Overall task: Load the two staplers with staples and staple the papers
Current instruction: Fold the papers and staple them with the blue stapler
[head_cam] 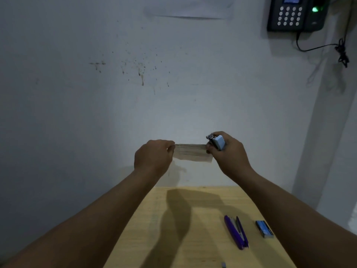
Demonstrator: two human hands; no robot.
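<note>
Holding up a folded slip of papers (192, 153) in front of the wall (96, 113), both hands raised well above the surface (154, 229). Left hand (153, 157) pinches the slip's left end w/ fingers (171, 147) curled, thumb side on the top corner. Right hand (229, 152) grips a light blue stapler (217, 142), fingers wrapped round its body, metal nose pointing up and left, mouth set at the slip's top right corner; can't tell if the paper is actually inside the mouth. Papers hang stretched between the two hands, roughly level, lower edge sagging a bit to the right. On the surface, right side: purple stapler (236, 232) lying swung open, top arm and base splayed apart in a narrow V, metal channel showing between them; contents of the channel too small to make out. Just right of it, apart, a small blue staple box (264, 229), lying flat; whether it's open or what's in it, can't tell. Tiny grey bit (223, 265) at the near edge, unclear what. Keypad device (295, 13) w/ green light mounted on wall top right, black cable (328, 47) hanging below.
</note>
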